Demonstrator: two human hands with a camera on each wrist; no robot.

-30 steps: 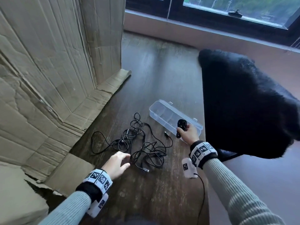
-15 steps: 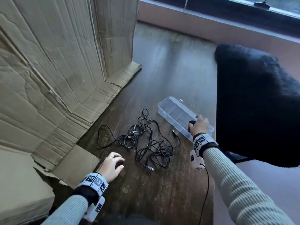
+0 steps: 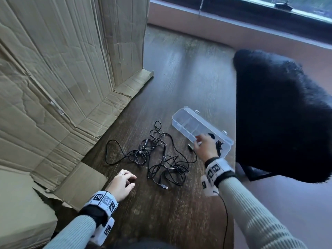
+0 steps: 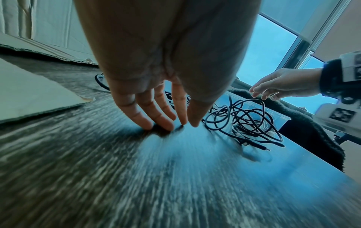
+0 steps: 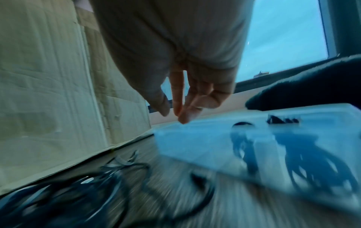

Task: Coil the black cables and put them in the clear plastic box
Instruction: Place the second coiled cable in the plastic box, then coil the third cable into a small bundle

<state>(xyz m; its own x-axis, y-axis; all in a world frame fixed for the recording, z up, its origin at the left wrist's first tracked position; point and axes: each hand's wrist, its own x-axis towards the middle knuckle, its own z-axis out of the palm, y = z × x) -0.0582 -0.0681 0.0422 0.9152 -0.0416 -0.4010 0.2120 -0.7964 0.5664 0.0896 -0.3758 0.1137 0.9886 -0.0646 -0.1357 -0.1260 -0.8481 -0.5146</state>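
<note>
A loose tangle of black cables (image 3: 158, 155) lies on the dark wooden table, also seen in the left wrist view as cables (image 4: 250, 121) and blurred in the right wrist view as cables (image 5: 97, 185). To its right stands the clear plastic box (image 3: 183, 119), lid off. Coiled black cable (image 3: 218, 145) lies in its near end and shows through the box (image 5: 185, 138) wall. My right hand (image 3: 203, 146) hovers at that end, fingers (image 5: 179, 111) relaxed and holding nothing. My left hand (image 3: 124, 180) rests its straight fingertips (image 4: 162, 123) on the table, left of the tangle.
Creased cardboard sheets (image 3: 53, 69) stand along the left, with a flat flap (image 3: 80, 180) beside my left hand. A black furry cover (image 3: 278, 114) fills the right side past the table's edge. A window ledge runs along the back.
My right hand has let go of the coiled cable, which now lies in the box. My left hand has drawn back from the tangle and come down onto the table.
</note>
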